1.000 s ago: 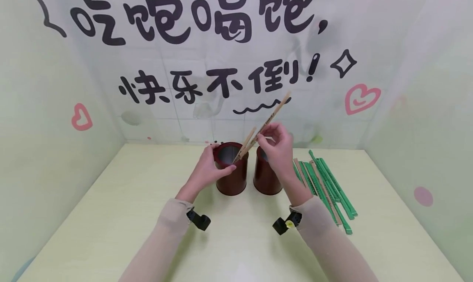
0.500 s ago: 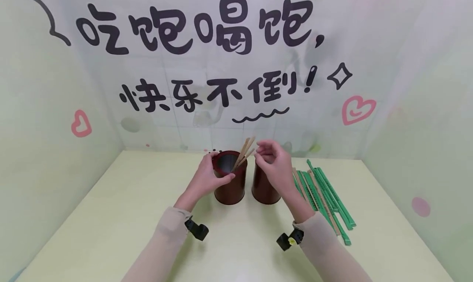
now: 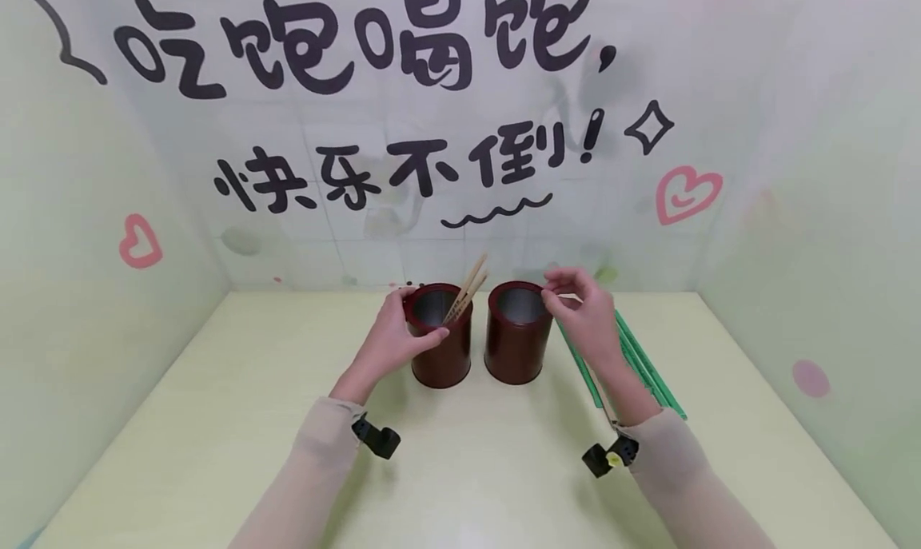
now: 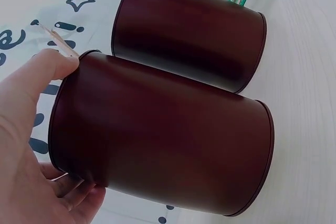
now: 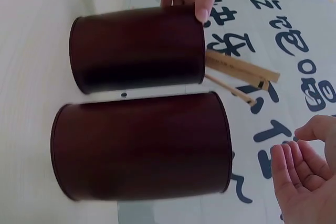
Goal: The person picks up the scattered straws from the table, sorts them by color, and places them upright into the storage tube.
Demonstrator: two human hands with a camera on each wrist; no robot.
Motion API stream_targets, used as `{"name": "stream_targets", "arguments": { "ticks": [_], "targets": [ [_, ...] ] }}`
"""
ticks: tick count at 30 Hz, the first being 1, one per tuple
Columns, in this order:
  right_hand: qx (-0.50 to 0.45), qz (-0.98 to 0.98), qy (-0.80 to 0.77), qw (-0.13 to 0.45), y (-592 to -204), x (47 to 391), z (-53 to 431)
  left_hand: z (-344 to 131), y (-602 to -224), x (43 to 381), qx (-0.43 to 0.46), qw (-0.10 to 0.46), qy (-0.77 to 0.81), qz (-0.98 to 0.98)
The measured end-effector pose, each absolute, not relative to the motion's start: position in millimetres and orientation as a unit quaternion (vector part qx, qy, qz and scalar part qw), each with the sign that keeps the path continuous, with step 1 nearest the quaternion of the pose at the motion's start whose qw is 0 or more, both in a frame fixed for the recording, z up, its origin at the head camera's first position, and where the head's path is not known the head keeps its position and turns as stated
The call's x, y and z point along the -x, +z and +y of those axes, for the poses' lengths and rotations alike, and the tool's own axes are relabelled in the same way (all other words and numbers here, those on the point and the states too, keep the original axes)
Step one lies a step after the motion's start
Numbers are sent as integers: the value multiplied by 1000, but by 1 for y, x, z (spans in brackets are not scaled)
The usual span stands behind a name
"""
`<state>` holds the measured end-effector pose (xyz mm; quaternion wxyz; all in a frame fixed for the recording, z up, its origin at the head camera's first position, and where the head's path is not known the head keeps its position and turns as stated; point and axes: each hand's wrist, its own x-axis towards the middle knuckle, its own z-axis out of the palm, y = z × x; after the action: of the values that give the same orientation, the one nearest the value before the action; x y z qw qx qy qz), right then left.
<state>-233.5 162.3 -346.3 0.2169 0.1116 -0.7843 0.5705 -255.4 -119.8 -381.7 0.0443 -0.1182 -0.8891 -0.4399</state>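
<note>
My left hand grips the left dark red-brown cylindrical holder by its upper part, thumb at the near rim and fingers on the far left side. Several brown paper-wrapped chopsticks lean out over its right rim; their lower ends are hidden inside. A matching holder stands upright just to the right, with nothing visible in its mouth. Beside that holder's right rim, my right hand hovers with loosely bent fingers; the right wrist view shows nothing held in that hand.
Green-wrapped chopsticks lie on the table at the right, partly covered by the right hand and forearm. A brown wrapper shows among them. Behind the holders rises a white wall with black lettering.
My right hand has let go of a brown paper-wrapped pair of chopsticks, which dropped into the left holder. It has then moved right, past the second holder. The left hand keeps its grip.
</note>
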Motion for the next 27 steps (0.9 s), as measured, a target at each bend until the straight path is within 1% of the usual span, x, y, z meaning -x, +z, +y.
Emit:
{"name": "stream_targets", "arguments": {
  "ticks": [5,13,22,27],
  "targets": [
    [-100,-809,535,222,-344,235,181,-122,-378,260,117,40,-437,-891],
    [-85,-836,500,211,-352,237,214,-119,-374,263,120,43,-437,-891],
    [-59,-863,464,190,-370,231,243,-117,-378,263,119,40,-435,-891],
    [-37,-884,436,166,-382,230,261,-116,-381,263,121,38,-438,-890]
  ]
}}
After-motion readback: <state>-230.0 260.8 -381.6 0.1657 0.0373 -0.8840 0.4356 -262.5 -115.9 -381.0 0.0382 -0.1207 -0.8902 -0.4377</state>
